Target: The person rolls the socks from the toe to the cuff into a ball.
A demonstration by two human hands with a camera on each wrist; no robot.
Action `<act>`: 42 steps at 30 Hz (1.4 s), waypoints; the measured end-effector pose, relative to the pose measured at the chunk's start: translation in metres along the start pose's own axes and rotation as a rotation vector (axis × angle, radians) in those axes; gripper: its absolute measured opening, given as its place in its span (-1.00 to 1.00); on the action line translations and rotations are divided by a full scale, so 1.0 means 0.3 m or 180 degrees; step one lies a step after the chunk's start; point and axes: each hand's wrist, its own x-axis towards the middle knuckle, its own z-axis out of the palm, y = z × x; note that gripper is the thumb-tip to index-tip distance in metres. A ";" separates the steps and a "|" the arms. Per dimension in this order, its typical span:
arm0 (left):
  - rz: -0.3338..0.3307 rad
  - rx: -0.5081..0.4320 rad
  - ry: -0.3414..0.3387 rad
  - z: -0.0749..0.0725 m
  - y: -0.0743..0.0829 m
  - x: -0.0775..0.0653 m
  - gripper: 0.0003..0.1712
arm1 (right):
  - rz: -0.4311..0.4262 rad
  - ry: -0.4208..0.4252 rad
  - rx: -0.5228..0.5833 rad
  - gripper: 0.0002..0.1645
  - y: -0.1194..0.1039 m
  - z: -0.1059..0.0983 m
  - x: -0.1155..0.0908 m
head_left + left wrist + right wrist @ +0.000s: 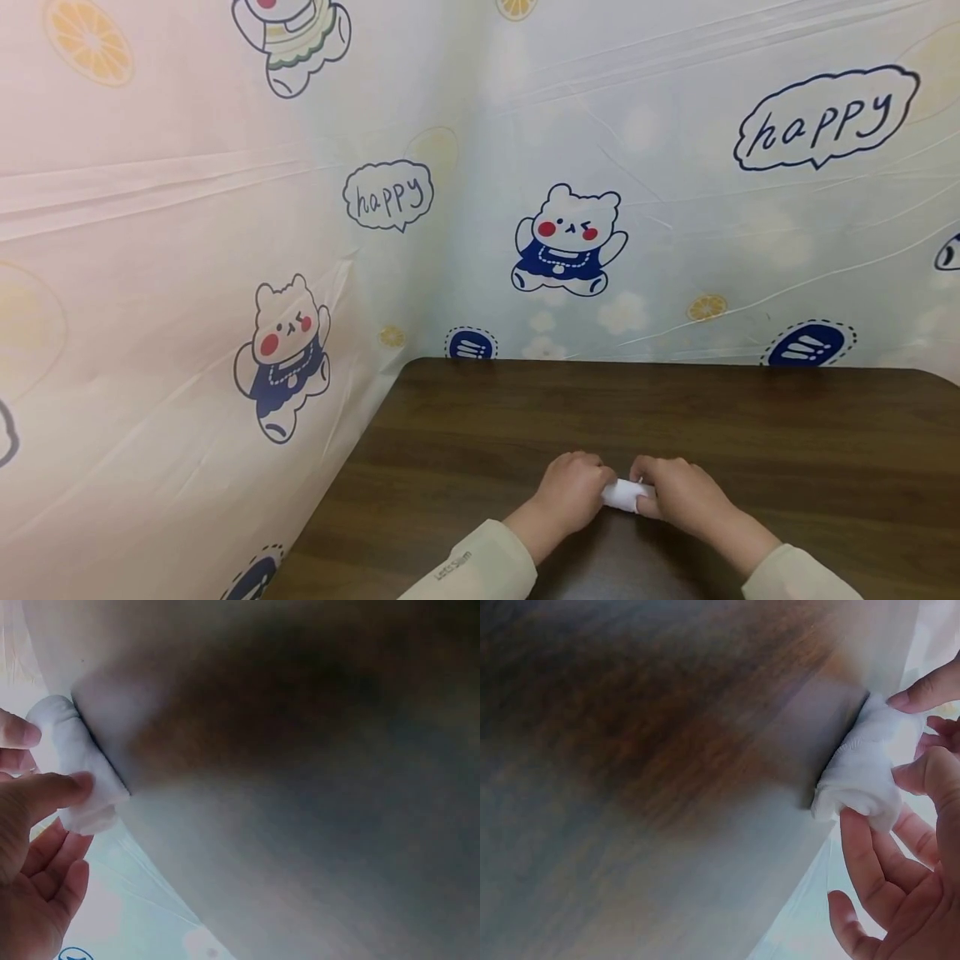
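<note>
A small roll of white cloth [621,495] lies on the brown table, held at both ends. My left hand [572,492] grips its left end; in the left wrist view the thumb [64,789] presses on the cloth's near side and the other fingers curl behind it. At the opposite end, my right hand [686,496] pinches the roll between thumb and fingers. The right wrist view shows the rolled layers of the cloth [866,765] at the open end, with a fingertip [855,825] right at them.
The dark wood-grain table [675,408] reaches back to a hanging curtain [465,275] printed with bears and the word "happy". More of the curtain hangs along the table's left side. Pale sleeves [480,567] cover both forearms.
</note>
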 end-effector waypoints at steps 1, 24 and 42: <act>-0.0002 0.0027 -0.0017 0.001 -0.001 0.002 -0.73 | 0.0009 0.0008 0.0011 -0.73 0.000 0.000 0.000; -0.0089 -0.0276 -0.0696 -0.028 -0.003 0.016 -0.77 | 0.0048 -0.0584 0.0583 -0.35 0.032 -0.039 0.019; 0.0112 -0.0217 -0.0443 -0.036 -0.006 -0.006 -0.73 | 0.0104 -0.0810 0.0840 -0.49 0.042 -0.019 0.017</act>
